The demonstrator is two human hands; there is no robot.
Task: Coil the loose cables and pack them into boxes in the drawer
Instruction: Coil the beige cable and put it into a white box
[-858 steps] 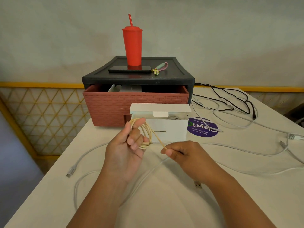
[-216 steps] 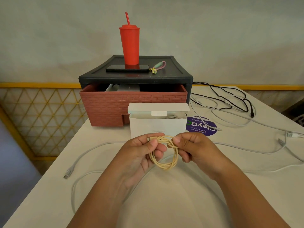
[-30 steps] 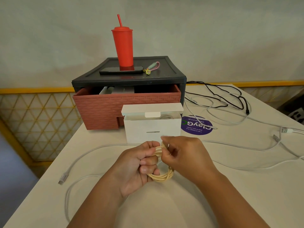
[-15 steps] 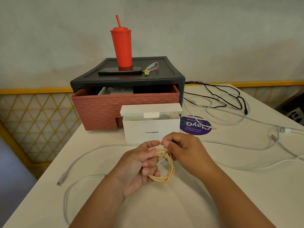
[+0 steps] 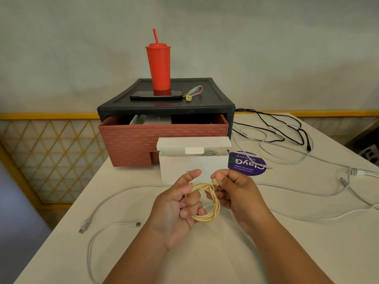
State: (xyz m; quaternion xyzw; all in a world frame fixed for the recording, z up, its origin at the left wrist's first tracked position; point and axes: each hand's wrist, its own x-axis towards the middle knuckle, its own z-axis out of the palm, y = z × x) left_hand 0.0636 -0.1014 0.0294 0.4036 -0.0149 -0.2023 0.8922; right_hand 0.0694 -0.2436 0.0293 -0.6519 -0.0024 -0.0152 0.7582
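Observation:
A coiled yellow cable [image 5: 212,212] hangs between my hands above the table. My left hand [image 5: 176,210] holds the coil with fingers curled through its loops. My right hand [image 5: 233,189] pinches the cable's plug end at the top of the coil. Just behind stands an open white box [image 5: 180,167] with its lid flap up and a white cable partly visible inside. Behind that is the brick-patterned red drawer [image 5: 131,140], pulled open from a black cabinet [image 5: 215,103], with white boxes inside.
Loose white cables [image 5: 106,203] run across the white table [image 5: 287,253] on both sides, and a black cable [image 5: 287,128] lies tangled at back right. A purple round sticker [image 5: 249,167] is beside the box. A red tumbler [image 5: 159,66], phone and keychain sit on the cabinet.
My right hand has drawn the plug end up out of the coil and now pinches it at the top. My left hand has opened slightly, thumb lifted off the coil.

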